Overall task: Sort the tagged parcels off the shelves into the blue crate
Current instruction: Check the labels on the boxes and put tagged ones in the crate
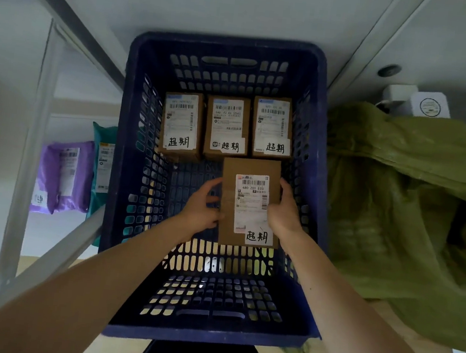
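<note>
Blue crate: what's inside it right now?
The blue crate holds three tagged parcels along its far wall: left parcel, middle parcel, right parcel. The left hand and right hand hold a fourth parcel nearer; whether it touches the floor is hidden beneath it.

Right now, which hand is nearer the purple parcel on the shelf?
Left. The left hand grips the box on the side toward the purple parcel; the right hand grips the opposite edge, farther.

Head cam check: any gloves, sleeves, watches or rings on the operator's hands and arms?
Nothing worn. The left hand and right hand are ungloved, no rings or watch showing. The left forearm and right forearm are bare to the frame's bottom edge; no sleeve in view.
</note>
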The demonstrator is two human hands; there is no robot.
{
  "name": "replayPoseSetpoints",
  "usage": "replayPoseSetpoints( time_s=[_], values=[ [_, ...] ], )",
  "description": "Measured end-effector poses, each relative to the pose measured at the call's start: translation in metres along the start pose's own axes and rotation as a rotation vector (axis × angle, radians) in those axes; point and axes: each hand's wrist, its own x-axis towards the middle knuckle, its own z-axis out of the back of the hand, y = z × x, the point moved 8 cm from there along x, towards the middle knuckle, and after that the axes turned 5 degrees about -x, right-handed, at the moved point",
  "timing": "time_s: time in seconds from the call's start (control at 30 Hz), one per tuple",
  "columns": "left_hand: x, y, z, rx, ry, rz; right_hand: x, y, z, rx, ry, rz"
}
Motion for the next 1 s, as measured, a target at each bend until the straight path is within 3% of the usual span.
replayPoseSetpoints(
  time_s=[0.47,1.0],
  values=[
    [-0.106,-0.07,0.002,0.148,-0.073,-0.206,-0.081,0.053,0.043,0.149,0.112,0.183],
    [-0.365,-0.12,-0.002,0.098,-0.283,-0.647,-0.306,0.12,0.085,0.157,0.167,0.582]
  ],
)
